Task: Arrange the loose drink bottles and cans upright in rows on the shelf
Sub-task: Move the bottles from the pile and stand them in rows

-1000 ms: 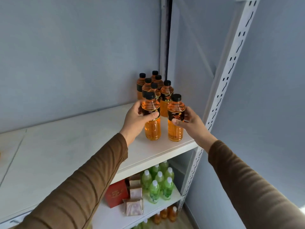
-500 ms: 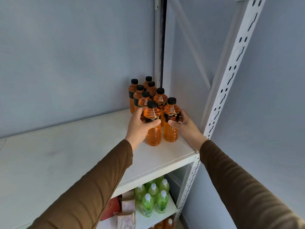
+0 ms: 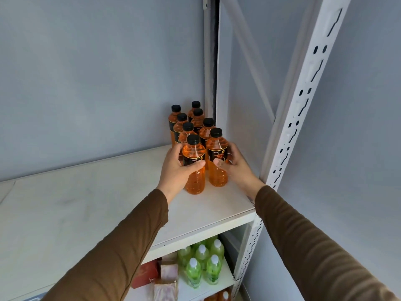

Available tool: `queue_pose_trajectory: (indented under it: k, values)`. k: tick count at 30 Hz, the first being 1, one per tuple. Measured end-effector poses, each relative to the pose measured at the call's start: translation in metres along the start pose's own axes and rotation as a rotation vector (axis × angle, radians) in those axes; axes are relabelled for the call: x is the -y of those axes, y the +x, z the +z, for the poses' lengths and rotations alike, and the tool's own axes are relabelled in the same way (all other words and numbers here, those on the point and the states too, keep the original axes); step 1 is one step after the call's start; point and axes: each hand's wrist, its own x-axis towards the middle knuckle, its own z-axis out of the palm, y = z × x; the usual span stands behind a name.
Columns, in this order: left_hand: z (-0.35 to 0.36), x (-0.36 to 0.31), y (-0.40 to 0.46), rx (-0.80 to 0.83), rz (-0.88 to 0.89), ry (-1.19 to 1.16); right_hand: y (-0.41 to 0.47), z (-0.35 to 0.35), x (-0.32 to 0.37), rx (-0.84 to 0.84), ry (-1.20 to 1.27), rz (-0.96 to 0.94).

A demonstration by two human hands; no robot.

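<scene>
Two orange drink bottles with black caps stand upright at the front of a double row on the white shelf (image 3: 91, 205). My left hand (image 3: 176, 170) is wrapped around the left front bottle (image 3: 194, 181). My right hand (image 3: 235, 168) grips the right front bottle (image 3: 217, 172). Both bottle bases rest on the shelf board. Behind them several more orange bottles (image 3: 196, 120) stand in two rows running back to the right rear corner.
A white perforated upright (image 3: 299, 101) stands just right of my right hand. The grey wall (image 3: 97, 72) closes off the back. On the lower shelf are green bottles (image 3: 204, 263), a red box (image 3: 147, 273) and small packets.
Both hands have pushed the two front bottles back and down until they stand against the rows. The camera view has shifted, with the bottles now lower in the picture.
</scene>
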Motion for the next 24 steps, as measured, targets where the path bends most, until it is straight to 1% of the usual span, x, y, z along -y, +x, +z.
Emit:
queue_pose_trajectory:
  k: [8,16,24]
  values:
    - [0.001,0.0022,-0.0007,-0.011,-0.023,0.029,-0.0004,0.0002,-0.0059,0.002,-0.011,-0.021]
    - [0.0018,0.0028,-0.0019,-0.009,-0.036,0.005,-0.0011,0.0027,-0.0047,-0.028,-0.03,-0.045]
    - [-0.0015,0.0068,-0.0097,0.005,-0.031,0.052,-0.0052,0.0034,0.0012,-0.059,-0.06,-0.028]
